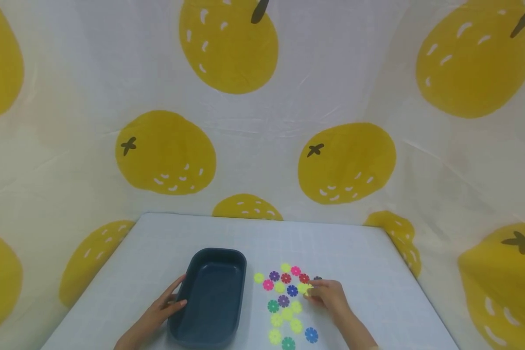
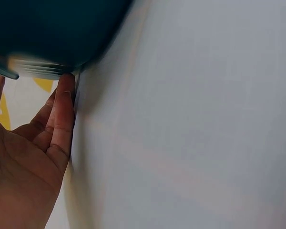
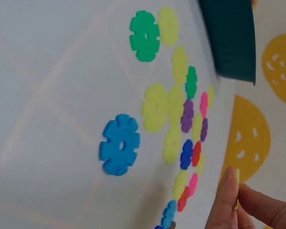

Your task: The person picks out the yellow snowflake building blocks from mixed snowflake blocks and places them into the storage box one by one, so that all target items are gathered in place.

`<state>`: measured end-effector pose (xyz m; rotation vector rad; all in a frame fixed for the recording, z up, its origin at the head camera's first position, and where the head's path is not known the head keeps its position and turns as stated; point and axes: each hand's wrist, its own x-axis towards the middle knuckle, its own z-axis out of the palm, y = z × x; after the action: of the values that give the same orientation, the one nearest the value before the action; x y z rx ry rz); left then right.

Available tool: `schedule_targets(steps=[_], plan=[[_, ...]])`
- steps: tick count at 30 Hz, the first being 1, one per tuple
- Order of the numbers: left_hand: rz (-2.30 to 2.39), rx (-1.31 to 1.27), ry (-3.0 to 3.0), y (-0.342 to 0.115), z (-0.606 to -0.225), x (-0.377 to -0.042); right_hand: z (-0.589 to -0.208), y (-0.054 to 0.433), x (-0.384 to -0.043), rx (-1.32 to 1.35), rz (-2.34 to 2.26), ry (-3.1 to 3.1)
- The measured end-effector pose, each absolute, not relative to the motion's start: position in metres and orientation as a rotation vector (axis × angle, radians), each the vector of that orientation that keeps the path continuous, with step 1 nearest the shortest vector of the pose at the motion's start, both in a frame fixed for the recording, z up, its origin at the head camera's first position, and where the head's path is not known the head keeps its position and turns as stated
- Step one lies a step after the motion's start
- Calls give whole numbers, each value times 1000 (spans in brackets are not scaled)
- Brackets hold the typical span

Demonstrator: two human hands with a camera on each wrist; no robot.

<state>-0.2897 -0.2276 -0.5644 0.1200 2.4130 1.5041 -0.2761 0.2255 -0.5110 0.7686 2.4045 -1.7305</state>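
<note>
A dark teal rectangular plastic basin (image 1: pixel 214 301) stands on the table, nothing visible inside it. My left hand (image 1: pixel 155 311) grips its left side, thumb at the rim and fingers against the outer wall; the left wrist view shows the fingertips (image 2: pixel 66 86) touching the wall from below the rim. To the basin's right lie several flat notched plastic discs, yellow, pink, red, purple, green and blue. Over their right edge my right hand (image 1: pixel 328 296) pinches a yellow notched disc (image 3: pixel 237 188) between thumb and fingers, seen edge-on in the right wrist view.
A blue disc (image 1: pixel 311 335) and a green disc (image 1: pixel 288 343) lie nearest the front. The white cloth-covered table (image 1: pixel 367 272) extends on both sides. Behind it hangs a white curtain (image 1: pixel 253 160) printed with yellow fruit.
</note>
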Motion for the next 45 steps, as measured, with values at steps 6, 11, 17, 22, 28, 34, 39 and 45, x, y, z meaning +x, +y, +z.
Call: schedule_targets(steps=[6, 11, 17, 22, 28, 34, 39, 45], plan=[[1486, 58, 2407, -228, -565, -290, -491, 210, -285, 639, -1808, 2381], [1494, 62, 2415, -228, -567, -290, -475, 195, -291, 542, -1862, 2376], [1529, 76, 2403, -228, -568, -291, -460, 175, -298, 476, -1899, 2351], [1527, 59, 2411, -227, -568, -291, -447, 154, -304, 403, -1891, 2322], [1537, 70, 2421, -229, -569, -290, -437, 127, -310, 337, -1915, 2262], [1552, 131, 2433, -232, -574, -291, -436, 100, -316, 289, -1951, 2202], [1557, 134, 2441, -233, -574, -290, -439, 79, -325, 282, -1928, 2190], [1571, 115, 2412, -233, -572, -291, -438, 53, -331, 258, -1927, 2168]])
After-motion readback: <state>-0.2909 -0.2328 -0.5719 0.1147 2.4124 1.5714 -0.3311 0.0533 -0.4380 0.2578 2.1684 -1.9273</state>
